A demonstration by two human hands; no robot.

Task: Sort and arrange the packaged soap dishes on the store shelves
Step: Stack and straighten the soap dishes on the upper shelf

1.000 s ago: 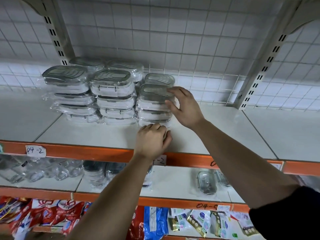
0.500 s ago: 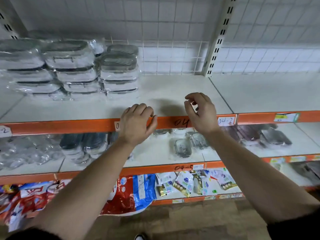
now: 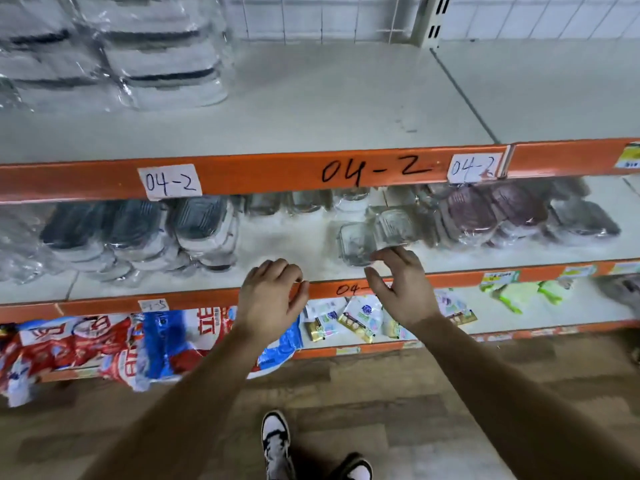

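Stacks of packaged white soap dishes (image 3: 166, 71) stand at the left of the upper shelf (image 3: 329, 109). On the middle shelf (image 3: 284, 251) lie dark-lidded packaged dishes (image 3: 194, 230) at the left, clear ones (image 3: 360, 242) in the middle and purple ones (image 3: 491, 213) at the right. My left hand (image 3: 270, 299) hovers at the middle shelf's front edge, fingers loosely curled, holding nothing. My right hand (image 3: 401, 289) is beside it with bent fingers spread, just in front of a clear dish, not touching it.
Orange shelf rails carry handwritten 04-2 labels (image 3: 169, 181). The bottom shelf holds red and blue bags (image 3: 114, 344), small packets (image 3: 356, 317) and green items (image 3: 519, 292). A white upright post (image 3: 427, 19) stands at the back. My shoes (image 3: 277, 441) are on the wooden floor.
Both hands have left the upper shelf stack and dropped to the middle shelf's front edge. The view has tilted downward, bringing floor and shoes into sight.
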